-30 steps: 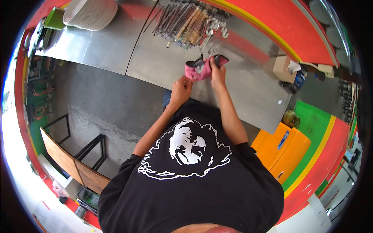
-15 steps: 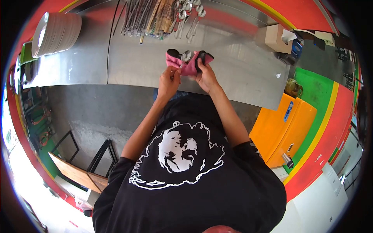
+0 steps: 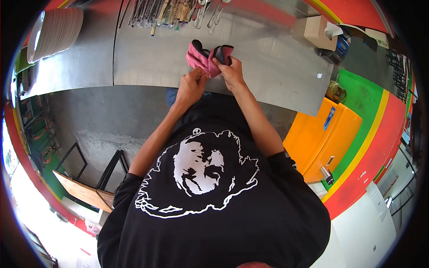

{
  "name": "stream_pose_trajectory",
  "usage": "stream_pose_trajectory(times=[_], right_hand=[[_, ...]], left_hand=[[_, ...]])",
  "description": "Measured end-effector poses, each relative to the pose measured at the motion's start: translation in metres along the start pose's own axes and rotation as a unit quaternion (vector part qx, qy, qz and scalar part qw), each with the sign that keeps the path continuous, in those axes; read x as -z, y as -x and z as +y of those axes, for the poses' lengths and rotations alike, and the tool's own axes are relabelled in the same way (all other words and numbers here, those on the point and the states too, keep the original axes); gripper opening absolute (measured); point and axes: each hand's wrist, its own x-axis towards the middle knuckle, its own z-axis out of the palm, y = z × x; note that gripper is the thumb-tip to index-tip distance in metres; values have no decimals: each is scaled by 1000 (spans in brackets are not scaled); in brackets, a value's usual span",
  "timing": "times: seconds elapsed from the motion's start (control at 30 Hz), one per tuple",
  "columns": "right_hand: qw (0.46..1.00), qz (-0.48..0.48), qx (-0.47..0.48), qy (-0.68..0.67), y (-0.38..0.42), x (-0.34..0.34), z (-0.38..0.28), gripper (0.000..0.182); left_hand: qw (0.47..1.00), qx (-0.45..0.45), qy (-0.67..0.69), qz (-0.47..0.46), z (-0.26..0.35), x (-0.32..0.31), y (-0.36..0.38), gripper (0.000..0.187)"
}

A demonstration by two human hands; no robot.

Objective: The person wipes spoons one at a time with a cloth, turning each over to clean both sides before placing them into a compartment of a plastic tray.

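My left hand is closed, its fingers pinching the thin handle of a spoon. The spoon's bowl is hidden in the folds of a pink and black cloth. My right hand grips the cloth from the right, thumb on top, folded round the spoon. Both hands are close together over the front edge of the metal table. Beyond them lie several spoons and a bundle of wrapped chopsticks.
A stack of plates stands at the table's far left. At the right are a tissue box and a black and blue object. An orange cabinet stands beside the table, with a wooden board at lower left.
The spoon's bowl, earlier bare above the cloth, is now covered by it. My right hand has come closer to the left with the cloth. The whole view has shifted slightly.
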Motion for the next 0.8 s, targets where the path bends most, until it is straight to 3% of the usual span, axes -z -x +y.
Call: stream_pose_trajectory(times=[0.2,0.37,0.47,0.57,0.6,0.7,0.8], right_hand=[[984,56,134,101,-10,1,-11,20],[968,100,164,162,-21,5,-15,23],[984,137,-16,-117,-17,0,-35,30],[976,-39,-59,-206,-12,24,-35,34],[972,-73,-100,-200,-1,22,-49,31],[971,-142,-106,-162,16,16,-46,30],[977,-110,-92,-156,23,12,-50,26]], left_hand=[[999,-20,4,40,2,-8,-5,15],[999,-1,26,32,14,-1,-16,18],[995,15,67,67,15,2,-21,18],[994,41,85,55,31,10,-21,17],[993,33,98,51,32,7,-23,16],[991,8,119,58,26,-2,-22,16],[993,-3,106,51,26,-8,-19,17]])
